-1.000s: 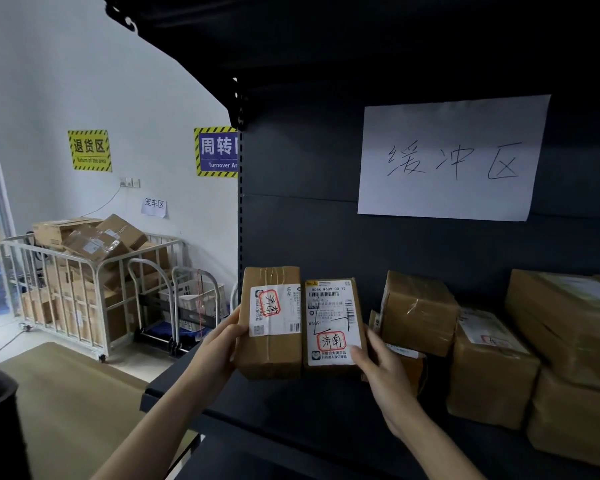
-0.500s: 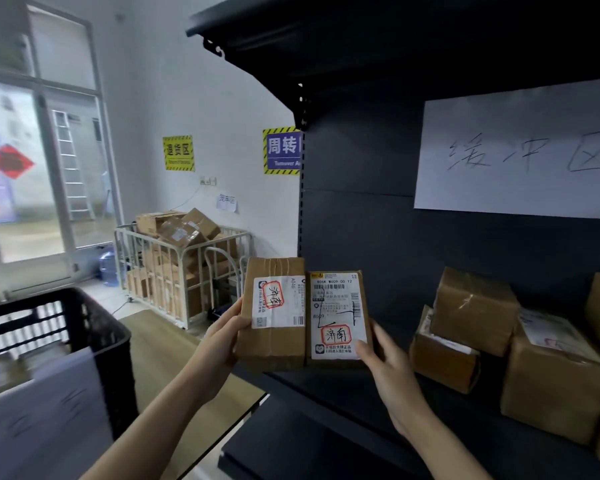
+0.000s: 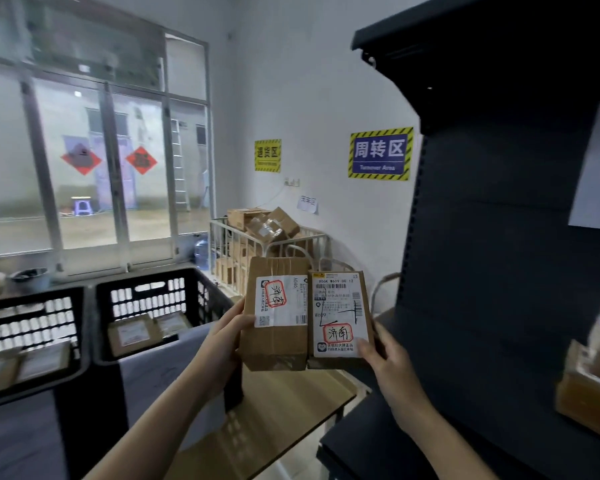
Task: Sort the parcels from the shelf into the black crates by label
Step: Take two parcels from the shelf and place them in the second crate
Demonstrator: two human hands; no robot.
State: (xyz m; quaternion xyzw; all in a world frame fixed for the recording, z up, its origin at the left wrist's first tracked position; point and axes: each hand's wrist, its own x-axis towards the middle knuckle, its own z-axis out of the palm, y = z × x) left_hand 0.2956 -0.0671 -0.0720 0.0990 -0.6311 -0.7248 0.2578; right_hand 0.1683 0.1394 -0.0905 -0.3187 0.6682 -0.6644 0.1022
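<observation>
Head view: left hand (image 3: 224, 344) and right hand (image 3: 387, 358) each grip an upright parcel (image 3: 274, 320), labels facing camera.

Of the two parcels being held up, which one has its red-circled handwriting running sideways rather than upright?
The parcel in the left hand, the left parcel: its circled mark is turned sideways. On the right parcel, held by the right hand, it reads upright.

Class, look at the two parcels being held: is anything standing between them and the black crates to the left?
Nothing visible does. The two parcels, held by the left hand and right hand, have open air over to the nearer black crate, whose top is open and only partly filled.
</observation>
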